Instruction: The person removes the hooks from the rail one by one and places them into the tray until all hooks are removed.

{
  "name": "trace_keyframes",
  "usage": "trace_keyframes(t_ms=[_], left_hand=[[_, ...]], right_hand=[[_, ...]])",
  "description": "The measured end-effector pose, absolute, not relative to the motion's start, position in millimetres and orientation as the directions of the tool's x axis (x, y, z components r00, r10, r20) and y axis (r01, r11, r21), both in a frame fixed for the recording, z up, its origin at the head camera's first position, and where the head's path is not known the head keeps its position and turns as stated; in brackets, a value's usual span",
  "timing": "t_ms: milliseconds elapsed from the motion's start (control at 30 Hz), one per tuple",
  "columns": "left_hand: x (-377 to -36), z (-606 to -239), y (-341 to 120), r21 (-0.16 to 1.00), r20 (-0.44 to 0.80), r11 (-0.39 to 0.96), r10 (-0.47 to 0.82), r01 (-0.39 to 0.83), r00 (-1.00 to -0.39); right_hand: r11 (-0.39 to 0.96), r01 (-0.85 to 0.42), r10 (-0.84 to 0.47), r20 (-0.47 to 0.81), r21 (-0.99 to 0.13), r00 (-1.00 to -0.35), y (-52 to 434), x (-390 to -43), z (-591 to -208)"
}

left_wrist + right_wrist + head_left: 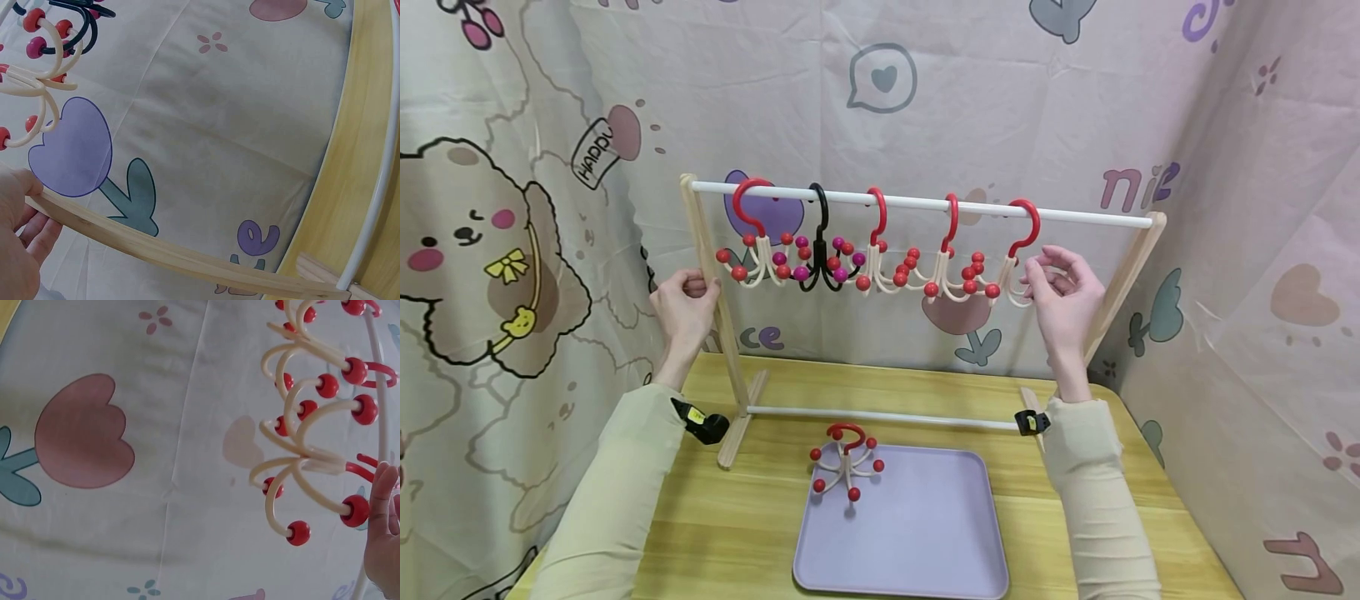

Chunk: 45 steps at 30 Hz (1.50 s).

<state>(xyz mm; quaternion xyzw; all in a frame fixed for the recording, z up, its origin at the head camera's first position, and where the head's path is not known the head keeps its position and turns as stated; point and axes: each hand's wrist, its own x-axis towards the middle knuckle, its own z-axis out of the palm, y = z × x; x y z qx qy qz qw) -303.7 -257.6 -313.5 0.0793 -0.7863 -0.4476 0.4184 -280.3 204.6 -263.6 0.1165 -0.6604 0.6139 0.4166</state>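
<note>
A wooden rack stands on the table, and my left hand (pixel 694 290) grips its left post (pixel 706 250). The left wrist view shows that hand (pixel 17 231) wrapped around the post (pixel 156 250). Several claw-shaped hangers with red beads hang from the white rod (pixel 925 202), and one among them is black (pixel 822 254). My right hand (pixel 1034 272) pinches the cream arms of the rightmost red-hooked hanger (pixel 1021 237). In the right wrist view my fingertips (pixel 381 487) touch that hanger (pixel 306 456) beside a red bead.
A lilac tray (pixel 925 542) lies on the yellow table (pixel 737 517) in front of the rack, with one more red-beaded hanger (pixel 847 463) at its far left corner. Cartoon-print cloth (pixel 512 208) closes in the back and both sides.
</note>
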Motion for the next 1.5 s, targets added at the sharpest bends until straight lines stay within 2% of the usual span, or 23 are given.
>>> trace_keyframes(t_ms=[467,867,1100,1500], left_hand=[[-302.9,-313.7,-258.0,0.773,0.582,0.587,-0.501,0.243,-0.641],[-304.2,-314.4,-258.4,0.772,0.579,0.592,-0.504,0.231,-0.642],[-303.8,-313.3,-258.6,0.777,0.572,0.586,-0.507,0.229,-0.644],[-303.5,-312.6,-258.0,0.779,0.569,0.582,-0.5,0.234,-0.653]], right_hand=[[0.338,-0.594,0.351,0.683,-0.73,-0.641,212.0,-293.6,-251.3],[0.414,-0.501,0.3,0.634,-0.76,-0.713,213.7,-299.7,-241.2],[0.408,-0.487,0.278,0.613,-0.773,-0.74,212.9,-303.1,-240.5],[0.412,-0.507,0.282,0.635,-0.757,-0.719,209.5,-306.1,-240.3]])
